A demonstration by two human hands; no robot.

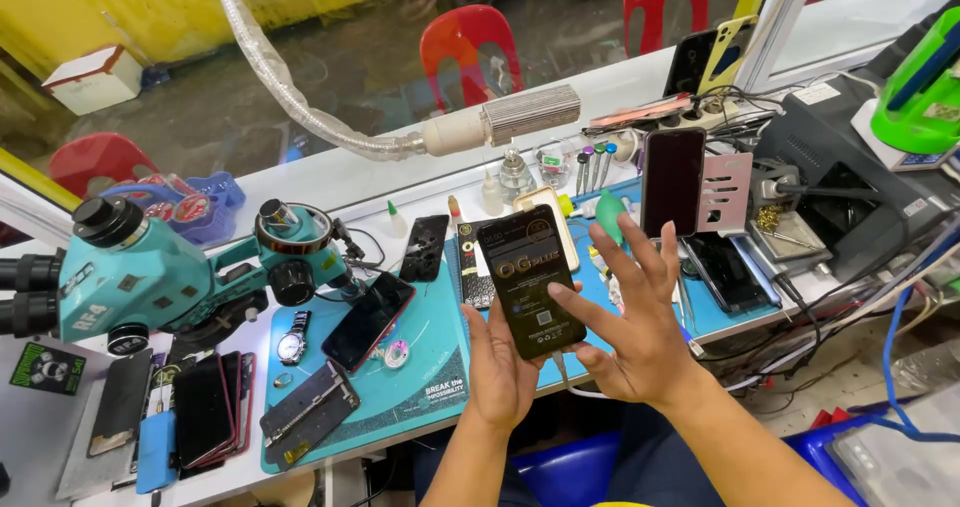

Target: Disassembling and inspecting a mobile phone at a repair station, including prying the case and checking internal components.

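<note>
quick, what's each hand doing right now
Left hand: closed around a flat black packet, held upright.
Right hand: open, fingers spread, holding nothing, beside the packet.

Packet [530, 282] in left hand [500, 367], right hand [635, 317] beside it, above mat [420, 387]; microscope [150, 267] far left (watch [291, 345] below it); phone [672, 179] behind.

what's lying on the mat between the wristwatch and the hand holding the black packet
In the head view, a dark phone lies tilted on the teal mat between the wristwatch and the left hand.
</note>
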